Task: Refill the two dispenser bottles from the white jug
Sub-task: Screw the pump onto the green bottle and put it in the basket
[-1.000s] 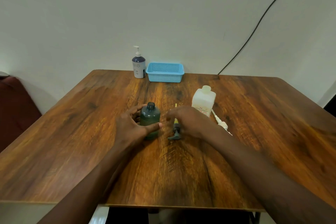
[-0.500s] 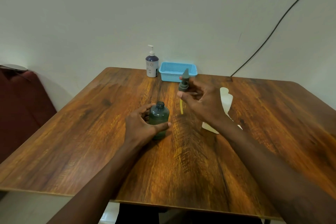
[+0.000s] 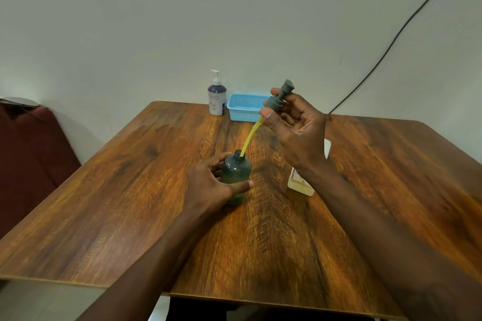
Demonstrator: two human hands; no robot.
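— Bottle: where does it lie from the right grip?

— Below it and to its left, nearer the person. It stands upright on the table with its mouth open. The left grip is curled round its body, thumb across the front.

— And what is the right grip doing?

— Thumb and fingertips pinch the pump by its collar, with the head up and tilted off to the right. The tube runs from that pinch down and leftward. Its low end is at the right edge of the mouth; whether it is inside, I cannot tell.

— So the move?

— I judge the pump is being fitted on. It must travel down along the tube's slant while the head comes upright over the mouth, and then the collar gets turned. The right grip would do the travelling; the left only steadies.

— Jug?

— Under the right wrist, mostly hidden by the forearm. The second dispenser is well beyond both grips, pump on, beside a basket.
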